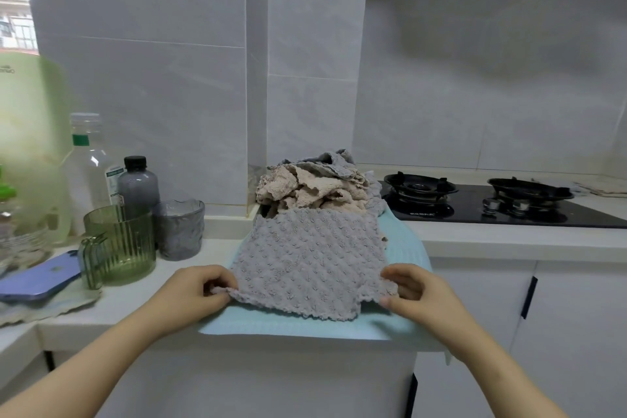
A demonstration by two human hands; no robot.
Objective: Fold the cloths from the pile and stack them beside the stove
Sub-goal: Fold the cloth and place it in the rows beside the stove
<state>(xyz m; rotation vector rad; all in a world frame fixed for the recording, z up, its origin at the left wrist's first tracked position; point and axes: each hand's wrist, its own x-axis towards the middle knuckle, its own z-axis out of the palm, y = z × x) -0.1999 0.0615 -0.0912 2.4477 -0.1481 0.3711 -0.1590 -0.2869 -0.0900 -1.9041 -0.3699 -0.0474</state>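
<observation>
Grey cloth spread on blue mat, left hand and right hand pinching its near corners, cloth pile behind, stove at right

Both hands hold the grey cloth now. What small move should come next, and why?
Probably carry the near edge over to the far edge. The cloth lies spread flat on the mat, and the left hand and right hand each pinch a near corner.

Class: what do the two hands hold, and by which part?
The left hand and right hand pinch the grey textured cloth by its two near corners.
</observation>
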